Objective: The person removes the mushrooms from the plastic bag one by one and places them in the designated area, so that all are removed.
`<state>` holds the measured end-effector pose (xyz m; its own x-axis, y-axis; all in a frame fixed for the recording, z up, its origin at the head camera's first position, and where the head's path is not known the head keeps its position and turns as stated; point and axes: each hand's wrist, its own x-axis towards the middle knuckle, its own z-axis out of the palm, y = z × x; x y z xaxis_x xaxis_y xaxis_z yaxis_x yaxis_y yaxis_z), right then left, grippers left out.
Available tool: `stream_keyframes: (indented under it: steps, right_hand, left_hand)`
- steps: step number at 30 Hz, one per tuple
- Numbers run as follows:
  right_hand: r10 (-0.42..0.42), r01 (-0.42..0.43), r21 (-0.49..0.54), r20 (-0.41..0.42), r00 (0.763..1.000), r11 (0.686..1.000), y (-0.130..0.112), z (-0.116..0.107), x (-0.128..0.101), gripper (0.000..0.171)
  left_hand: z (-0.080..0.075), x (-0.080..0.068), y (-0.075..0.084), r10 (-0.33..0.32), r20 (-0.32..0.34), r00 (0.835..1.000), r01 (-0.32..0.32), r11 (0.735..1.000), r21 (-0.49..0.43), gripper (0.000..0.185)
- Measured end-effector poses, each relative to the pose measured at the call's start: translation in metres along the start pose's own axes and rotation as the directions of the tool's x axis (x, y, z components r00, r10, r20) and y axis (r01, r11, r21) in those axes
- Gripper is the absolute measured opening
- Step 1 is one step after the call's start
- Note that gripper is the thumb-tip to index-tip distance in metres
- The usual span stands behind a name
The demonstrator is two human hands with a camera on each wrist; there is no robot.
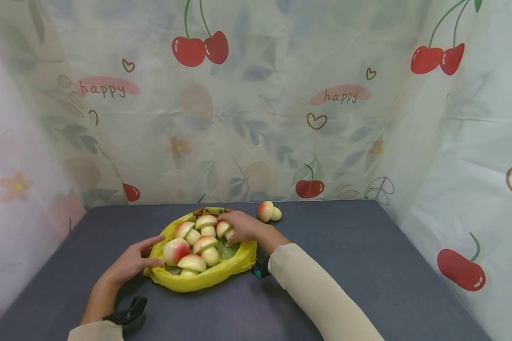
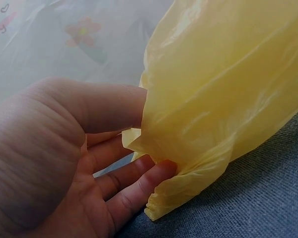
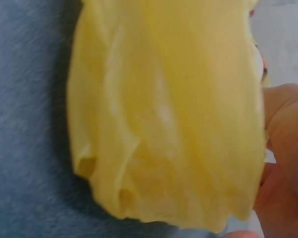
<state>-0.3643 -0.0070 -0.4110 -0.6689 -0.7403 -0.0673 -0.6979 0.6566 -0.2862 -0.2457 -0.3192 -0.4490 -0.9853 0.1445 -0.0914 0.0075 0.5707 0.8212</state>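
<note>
A yellow plastic bag lies with its mouth rolled wide, holding several mushroom-shaped pieces with cream stems and red-tinged caps. At the bag's left side, my left hand grips the rim, the thumb over the edge and the fingers outside; the left wrist view shows the hand around the thin plastic. My right hand reaches over the right rim and holds a mushroom piece inside the bag. In the right wrist view the bag wall hides that piece and most of the fingers.
One more mushroom piece lies on the dark table behind the right wrist, near the back edge. A cherry-patterned curtain closes off the back and both sides.
</note>
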Motion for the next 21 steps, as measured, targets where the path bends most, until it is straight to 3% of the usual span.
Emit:
stream_keyframes:
  steps: [13,21]
  right_hand:
    - [-0.013,0.013,0.010,-0.054,0.998,1.000,-0.007,-0.010,-0.017,0.064]
    - [-0.076,0.086,0.073,-0.129,0.989,0.994,-0.008,-0.023,-0.034,0.064]
  left_hand:
    - [0.000,-0.001,0.000,-0.027,0.008,1.000,0.027,0.999,-0.017,0.085]
    - [0.000,0.001,-0.001,-0.017,0.003,1.000,0.017,1.000,-0.004,0.085]
